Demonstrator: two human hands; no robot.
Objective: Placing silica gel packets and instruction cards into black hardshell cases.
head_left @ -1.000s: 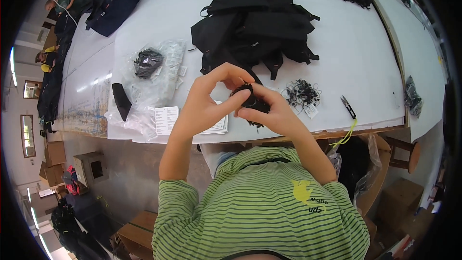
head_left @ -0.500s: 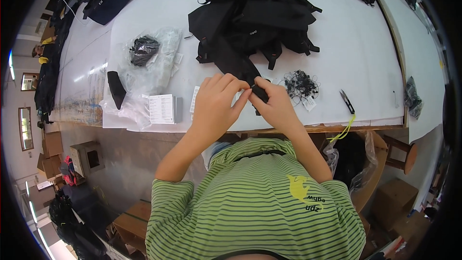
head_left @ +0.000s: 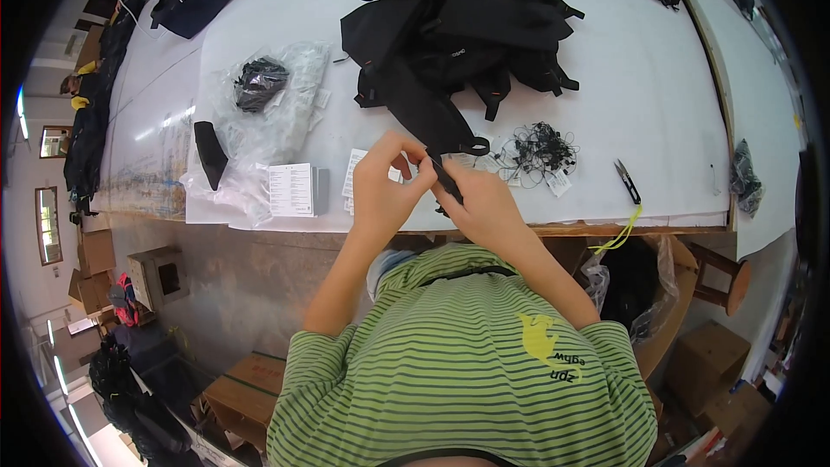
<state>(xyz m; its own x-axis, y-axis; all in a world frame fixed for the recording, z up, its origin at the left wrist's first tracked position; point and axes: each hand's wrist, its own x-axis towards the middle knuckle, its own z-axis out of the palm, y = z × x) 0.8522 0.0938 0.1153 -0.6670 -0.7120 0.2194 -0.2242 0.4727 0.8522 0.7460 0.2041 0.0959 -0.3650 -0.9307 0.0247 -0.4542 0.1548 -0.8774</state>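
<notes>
A pile of black fabric bags with straps [head_left: 484,26] lies ahead of me, and one long black panel [head_left: 424,108] runs from it toward my hands. My right hand [head_left: 480,199] is closed round a short black strap [head_left: 445,180] at the near end of that panel. Thumb and forefinger of my left hand [head_left: 387,180] pinch together at the strap's upper end; any small piece between them is too small to make out. Just beyond my right hand a black loop [head_left: 475,147] sticks out from the panel's end.
Right of my hands lie a tangle of black cords with tags [head_left: 540,154] and black thread snips [head_left: 627,182] with a yellow ribbon. On the left are a stack of white printed cards [head_left: 292,190], clear plastic bags [head_left: 294,112] and a black fabric piece [head_left: 210,156]. The table edge [head_left: 674,229] is close to me.
Both hands have shifted slightly left and nearer to me. The strap in my right hand has turned, my left fingers have moved along its upper end, and the black loop now shows.
</notes>
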